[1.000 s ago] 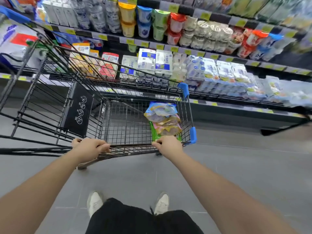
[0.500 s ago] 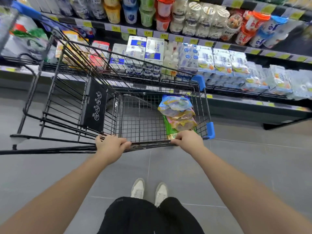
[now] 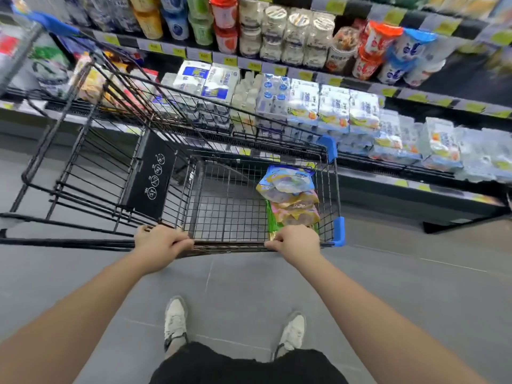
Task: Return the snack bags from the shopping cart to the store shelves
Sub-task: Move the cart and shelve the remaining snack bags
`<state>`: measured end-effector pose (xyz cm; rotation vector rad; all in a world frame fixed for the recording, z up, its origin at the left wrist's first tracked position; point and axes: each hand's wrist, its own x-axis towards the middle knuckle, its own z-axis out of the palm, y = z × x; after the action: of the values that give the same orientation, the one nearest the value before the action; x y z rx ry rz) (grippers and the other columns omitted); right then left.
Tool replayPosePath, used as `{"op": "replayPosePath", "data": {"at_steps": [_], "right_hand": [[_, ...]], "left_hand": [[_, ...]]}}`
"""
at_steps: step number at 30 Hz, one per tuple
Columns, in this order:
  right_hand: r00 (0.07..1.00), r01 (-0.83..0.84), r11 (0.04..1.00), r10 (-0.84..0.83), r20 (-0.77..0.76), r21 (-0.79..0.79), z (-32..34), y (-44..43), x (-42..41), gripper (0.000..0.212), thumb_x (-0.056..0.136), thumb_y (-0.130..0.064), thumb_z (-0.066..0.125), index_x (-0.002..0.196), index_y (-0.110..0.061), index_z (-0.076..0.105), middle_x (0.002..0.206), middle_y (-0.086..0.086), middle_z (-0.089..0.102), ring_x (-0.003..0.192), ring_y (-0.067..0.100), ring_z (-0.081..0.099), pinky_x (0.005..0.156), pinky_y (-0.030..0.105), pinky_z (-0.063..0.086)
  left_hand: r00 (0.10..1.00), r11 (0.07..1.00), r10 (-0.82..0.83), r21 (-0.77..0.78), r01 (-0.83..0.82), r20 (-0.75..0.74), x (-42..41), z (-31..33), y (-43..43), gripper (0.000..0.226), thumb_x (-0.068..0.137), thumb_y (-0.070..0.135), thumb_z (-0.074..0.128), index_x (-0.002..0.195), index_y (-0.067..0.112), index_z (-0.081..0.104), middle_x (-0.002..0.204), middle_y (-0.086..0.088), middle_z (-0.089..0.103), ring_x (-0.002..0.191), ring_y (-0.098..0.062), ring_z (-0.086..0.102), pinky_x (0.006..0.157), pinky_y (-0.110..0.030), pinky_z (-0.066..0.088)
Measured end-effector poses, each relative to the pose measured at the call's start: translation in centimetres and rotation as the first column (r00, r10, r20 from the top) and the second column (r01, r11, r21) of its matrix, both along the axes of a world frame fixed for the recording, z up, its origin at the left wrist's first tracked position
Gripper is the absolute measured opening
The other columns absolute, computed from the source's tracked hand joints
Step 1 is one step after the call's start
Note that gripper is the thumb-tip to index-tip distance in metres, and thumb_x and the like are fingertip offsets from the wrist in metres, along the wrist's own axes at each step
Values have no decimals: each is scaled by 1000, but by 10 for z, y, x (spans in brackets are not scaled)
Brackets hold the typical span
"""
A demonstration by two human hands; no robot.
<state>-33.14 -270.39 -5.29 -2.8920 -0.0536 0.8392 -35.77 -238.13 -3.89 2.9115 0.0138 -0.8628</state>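
Observation:
A black wire shopping cart (image 3: 230,206) with blue corner guards stands in front of me, turned toward the shelves. Several snack bags (image 3: 289,198), blue, yellow, pink and green, lie stacked against the cart's right wall. My left hand (image 3: 160,242) grips the cart's near handle bar at its left part. My right hand (image 3: 296,241) grips the same bar at its right part, just in front of the bags.
Store shelves (image 3: 304,76) ahead hold cups, jars and packs of drinks with yellow price tags. A second black cart (image 3: 83,151) is nested on the left. Grey tiled floor (image 3: 415,286) lies to the right and behind; my white shoes show below.
The cart has rolled on along the aisle, and the shelves have slid through the view. Both hands have kept their grip on the handle bar.

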Motion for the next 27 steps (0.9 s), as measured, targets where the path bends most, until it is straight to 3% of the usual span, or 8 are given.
{"op": "replayPosePath", "data": {"at_steps": [9, 15, 18, 25, 27], "right_hand": [[999, 26, 1000, -26, -37, 13, 2, -103, -16, 42, 91, -62, 60, 98, -24, 76, 96, 1, 73, 95, 25, 68, 68, 29, 43], [997, 73, 997, -73, -38, -7, 8, -154, -26, 40, 89, -64, 62, 93, -26, 74, 96, 0, 73, 97, 25, 67, 69, 29, 40], [995, 83, 996, -84, -55, -7, 10, -170, -29, 39, 89, -64, 62, 93, -26, 73, 95, -2, 73, 95, 23, 67, 68, 28, 42], [995, 96, 995, -96, -18, -11, 4, -201, -33, 39, 89, -64, 62, 93, -28, 75, 91, -4, 74, 91, 21, 68, 67, 27, 45], [994, 108, 994, -108, -3, -10, 3, -207, -34, 39, 88, -64, 63, 94, -29, 76, 91, -5, 74, 91, 20, 68, 67, 27, 44]], "left_hand": [[1000, 1000, 2, -3, -2, 8, -17, 6, -112, 33, 99, 50, 41, 79, 47, 66, 81, 21, 56, 101, -2, 47, 112, -50, 17], [999, 1000, 2, -10, -2, -51, -26, 3, -161, 32, 97, 58, 36, 75, 53, 59, 100, 15, 62, 117, -9, 49, 113, -53, 13], [999, 1000, 2, 1, -2, -52, -29, 6, -183, 30, 99, 58, 35, 81, 53, 59, 101, 15, 58, 124, -8, 44, 116, -51, 10], [1000, 1000, -3, -4, 3, -29, -32, -1, -208, 34, 98, 61, 34, 96, 51, 66, 106, 17, 62, 125, -7, 44, 116, -51, 9], [999, 1000, 7, -19, -8, -37, -33, -3, -214, 33, 98, 61, 34, 92, 51, 66, 104, 18, 62, 122, -8, 45, 115, -51, 9]]}}
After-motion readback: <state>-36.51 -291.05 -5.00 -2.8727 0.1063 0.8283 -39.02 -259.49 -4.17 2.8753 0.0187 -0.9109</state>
